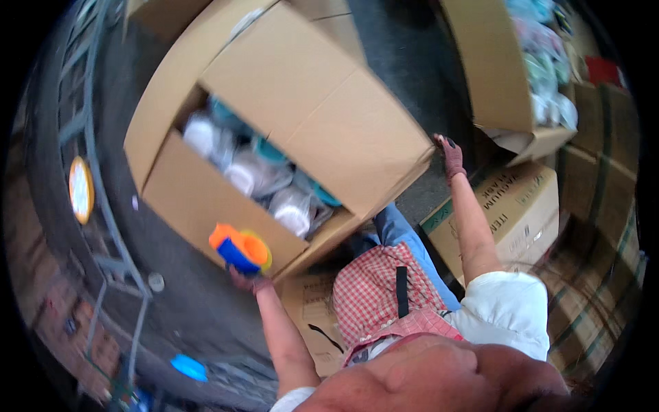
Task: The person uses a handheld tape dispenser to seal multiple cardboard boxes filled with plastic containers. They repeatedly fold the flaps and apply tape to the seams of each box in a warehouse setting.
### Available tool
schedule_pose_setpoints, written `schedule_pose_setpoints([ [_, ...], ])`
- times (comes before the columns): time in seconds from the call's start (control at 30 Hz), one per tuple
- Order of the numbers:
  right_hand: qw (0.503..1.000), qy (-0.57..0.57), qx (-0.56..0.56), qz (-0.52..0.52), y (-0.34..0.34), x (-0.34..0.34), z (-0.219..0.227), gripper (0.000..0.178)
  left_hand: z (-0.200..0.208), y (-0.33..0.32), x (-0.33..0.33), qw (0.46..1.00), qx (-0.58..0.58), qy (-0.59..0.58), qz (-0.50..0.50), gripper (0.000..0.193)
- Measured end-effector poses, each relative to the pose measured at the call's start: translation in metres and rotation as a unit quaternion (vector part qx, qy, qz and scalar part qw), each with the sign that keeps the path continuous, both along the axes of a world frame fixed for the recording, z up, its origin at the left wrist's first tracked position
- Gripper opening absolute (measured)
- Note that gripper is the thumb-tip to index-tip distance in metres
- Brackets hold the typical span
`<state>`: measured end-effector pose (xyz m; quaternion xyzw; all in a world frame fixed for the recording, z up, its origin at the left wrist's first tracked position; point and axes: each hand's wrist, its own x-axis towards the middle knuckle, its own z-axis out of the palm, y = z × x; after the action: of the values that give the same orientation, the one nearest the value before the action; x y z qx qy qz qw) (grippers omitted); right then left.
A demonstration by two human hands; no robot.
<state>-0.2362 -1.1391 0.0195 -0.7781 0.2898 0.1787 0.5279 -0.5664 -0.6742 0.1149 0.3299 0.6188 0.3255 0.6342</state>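
A large cardboard box [329, 117] stands before me with one wide flap folded over part of its top. Through the gap show several bagged white cups or containers [250, 175] and some teal pieces. My left hand [248, 280], in a dark reddish glove, is closed round a blue and orange tape dispenser [239, 248] with a yellow rim, against the box's near left side. Gloved as well, my right hand [451, 156] grips the box at its right corner; its fingertips are partly hidden.
At the upper right stands an open carton [491, 65] with plastic-bagged items. A printed carton [504, 213] lies below my right arm, beside stacked strapped boxes [597, 206]. A grey metal frame [89, 137] runs along the left, with an orange-rimmed oval [81, 190] and a blue piece [189, 367] nearby.
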Motion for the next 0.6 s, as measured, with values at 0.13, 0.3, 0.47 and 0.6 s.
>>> schedule_pose_setpoints([
  [0.13, 0.951, 0.265, 0.023, 0.156, -0.057, -0.010, -0.026, 0.029, -0.018, 0.005, -0.008, 0.999, 0.042, -0.009, 0.012, 0.035],
  [0.3, 0.871, 0.429, 0.231, 0.066, -0.167, -0.001, 0.016, 0.029, -0.018, 0.014, 0.002, 0.998, 0.054, 0.002, -0.019, 0.031],
  [0.47, 0.829, 0.216, 0.511, 0.061, 0.011, -0.025, 0.112, 0.047, 0.009, 0.097, -0.052, 0.991, 0.080, 0.037, -0.100, 0.026],
  [0.6, 0.779, 0.142, 0.599, 0.118, 0.129, 0.019, 0.089, 0.014, 0.152, 0.101, 0.045, 0.958, -0.023, -0.230, -0.171, 0.055],
])
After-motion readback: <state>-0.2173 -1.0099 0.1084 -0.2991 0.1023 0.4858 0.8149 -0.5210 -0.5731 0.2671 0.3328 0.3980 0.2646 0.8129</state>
